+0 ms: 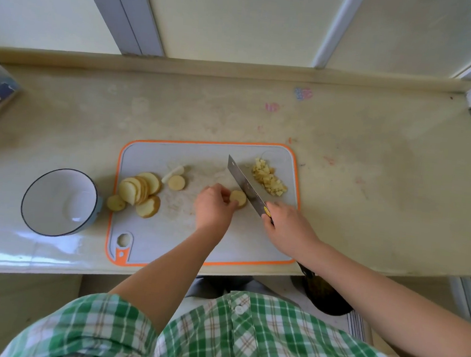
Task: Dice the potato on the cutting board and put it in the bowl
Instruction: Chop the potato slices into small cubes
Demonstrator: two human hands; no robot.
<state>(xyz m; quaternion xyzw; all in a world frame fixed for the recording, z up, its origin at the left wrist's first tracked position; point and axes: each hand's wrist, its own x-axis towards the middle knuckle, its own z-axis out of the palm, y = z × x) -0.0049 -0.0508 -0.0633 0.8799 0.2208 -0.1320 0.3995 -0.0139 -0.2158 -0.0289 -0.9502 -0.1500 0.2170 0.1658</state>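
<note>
Plaid shirt [243, 335], left hand [214, 208] on potato slice [238, 198] — knife [245, 185] alongside, bowl [53, 193] left.

Orange-rimmed grey cutting board [166, 237], green-checked shirt [243, 335], pale-yellow potato dice [270, 178]

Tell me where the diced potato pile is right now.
In the head view, the diced potato pile sits in the far right corner of the cutting board, just beyond the knife blade, opposite the bowl standing off the board's left edge.

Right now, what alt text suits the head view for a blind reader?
The left hand steadies a potato slice on the cutting board; the right hand holds a knife beside it. Diced pieces lie right; slices and a bowl left.
</note>
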